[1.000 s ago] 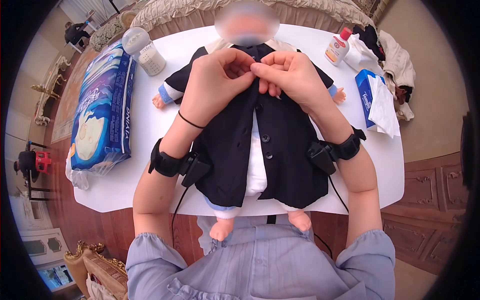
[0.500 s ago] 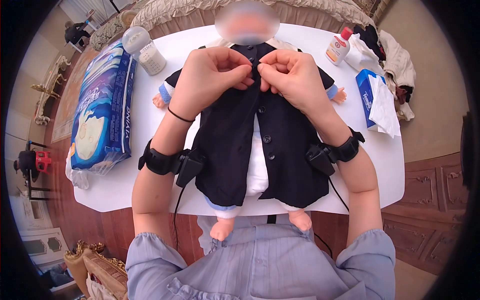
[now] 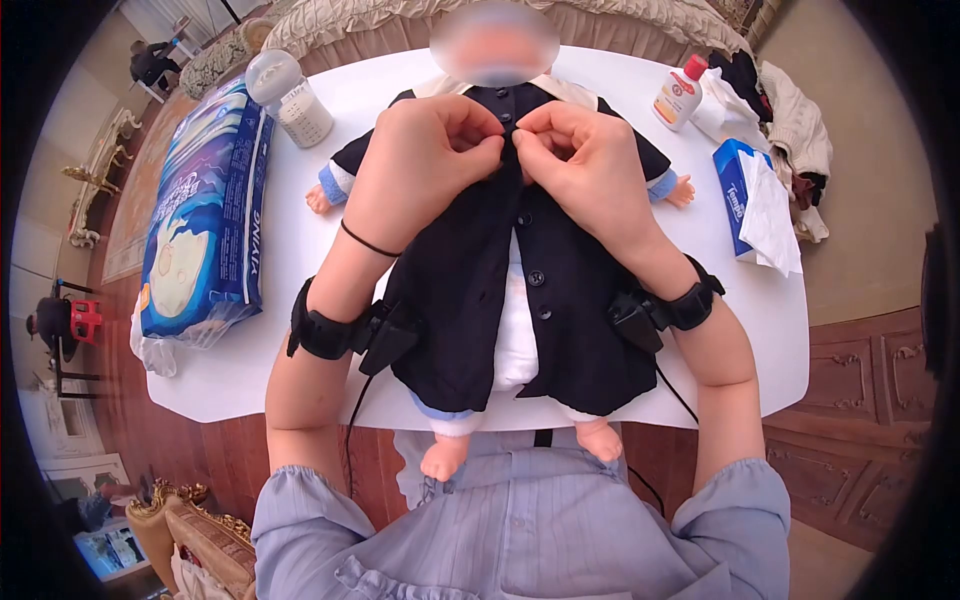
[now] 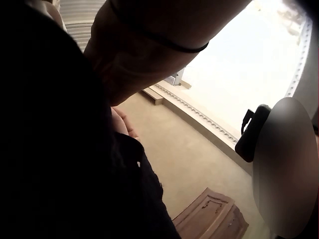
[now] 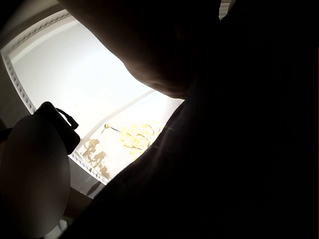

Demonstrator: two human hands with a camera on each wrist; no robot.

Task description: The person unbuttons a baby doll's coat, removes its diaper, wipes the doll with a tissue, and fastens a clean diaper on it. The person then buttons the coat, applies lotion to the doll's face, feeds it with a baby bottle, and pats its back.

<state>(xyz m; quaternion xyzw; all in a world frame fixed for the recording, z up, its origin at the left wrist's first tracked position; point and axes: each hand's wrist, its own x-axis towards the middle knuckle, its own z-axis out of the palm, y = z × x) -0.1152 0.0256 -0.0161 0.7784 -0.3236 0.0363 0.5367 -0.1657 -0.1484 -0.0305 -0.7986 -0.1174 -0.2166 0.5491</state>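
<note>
A doll point(image 3: 444, 457) lies on its back, dressed in a black buttoned jacket point(image 3: 450, 310) over blue and white clothes. My left hand point(image 3: 428, 165) pinches the jacket's front at the upper chest, thumb and fingertips close together. Right beside it, my right hand point(image 3: 590, 168) pinches the other edge of the front at the same height. Buttons show above the fingertips and lower down, where the front hangs apart over a white diaper point(image 3: 515, 345). The jacket fills much of both wrist views darkly, and the fingertips are hidden there.
On the white table point(image 3: 240, 385), a blue diaper pack point(image 3: 205, 220) and a baby bottle point(image 3: 298, 112) stand to the left. To the right are a red-capped bottle point(image 3: 677, 95), a tissue pack point(image 3: 740, 195) and white tissues. Clothes point(image 3: 797, 125) lie beyond the table's right edge.
Both hands stay at the jacket's upper front. They drew slightly apart half a second ago; now the left hand's fingers have tightened and the right wrist has shifted slightly inward.
</note>
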